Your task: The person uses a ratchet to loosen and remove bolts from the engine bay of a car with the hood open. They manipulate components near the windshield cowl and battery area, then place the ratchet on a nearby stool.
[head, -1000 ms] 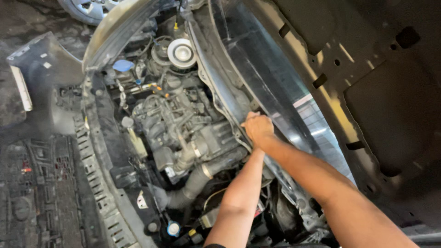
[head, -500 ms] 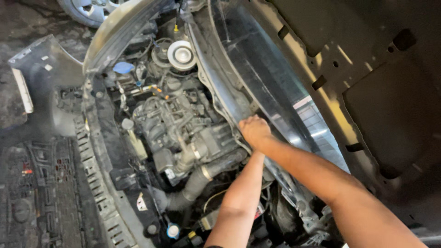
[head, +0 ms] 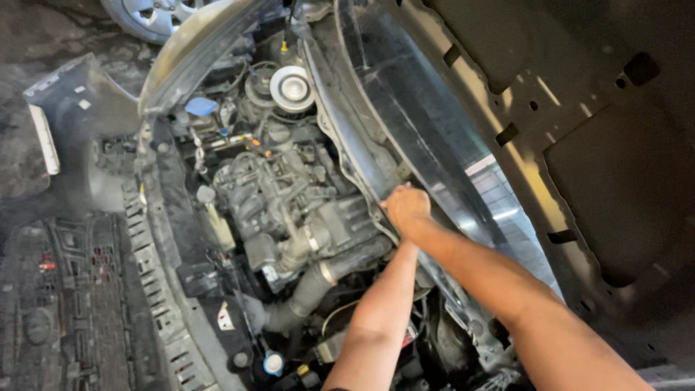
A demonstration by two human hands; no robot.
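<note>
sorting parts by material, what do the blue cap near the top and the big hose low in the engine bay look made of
Blue cap: likely moulded plastic, going by its solid matte colour and soft edges. Big hose: looks like dull black rubber, curved, with a shiny metal clamp band around it.

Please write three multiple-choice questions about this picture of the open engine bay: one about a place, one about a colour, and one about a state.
1. Where is the right hand?
A. on the wheel
B. at the rear edge of the engine bay, below the windscreen
C. on the floor

2. What colour is the cap near the far side of the engine?
A. blue
B. red
C. green

3. What state is the hood in?
A. closed
B. removed
C. raised open

Answers:
1 B, the hand rests on the edge by the glass.
2 A, the cap is plainly blue.
3 C, its underside shows above the engine.
</note>
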